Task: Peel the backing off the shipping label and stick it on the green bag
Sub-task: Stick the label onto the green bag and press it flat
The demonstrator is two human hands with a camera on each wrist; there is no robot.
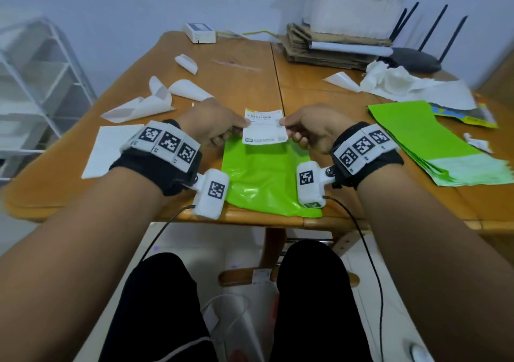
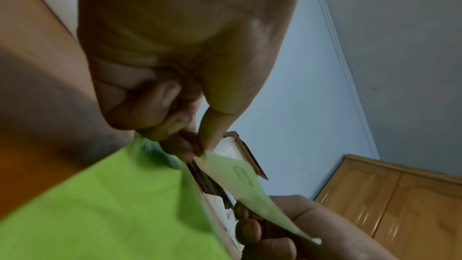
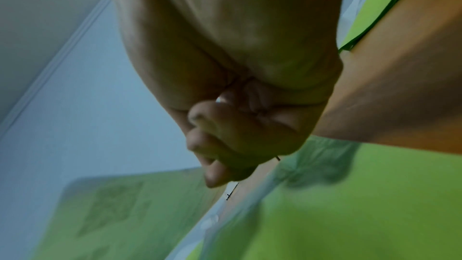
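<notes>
A white shipping label (image 1: pixel 264 126) with a barcode hangs in the air above the far end of the green bag (image 1: pixel 267 178), which lies flat at the table's near edge. My left hand (image 1: pixel 214 126) pinches the label's left edge and my right hand (image 1: pixel 308 128) pinches its right edge. In the left wrist view the label (image 2: pixel 240 183) stretches from my thumb and fingers to the right hand (image 2: pixel 252 226), above the green bag (image 2: pixel 105 211). In the right wrist view the label's underside (image 3: pixel 120 215) looks greenish, with the green bag (image 3: pixel 350 215) below it.
Several curled white backing sheets (image 1: pixel 144 103) lie on the wooden table (image 1: pixel 239 80) to the left. A stack of green bags (image 1: pixel 425 139) sits to the right. Crumpled white paper (image 1: pixel 395 80), flattened cardboard (image 1: pixel 319 47), a router (image 1: pixel 414 58) and a white box (image 1: pixel 199 32) stand at the back.
</notes>
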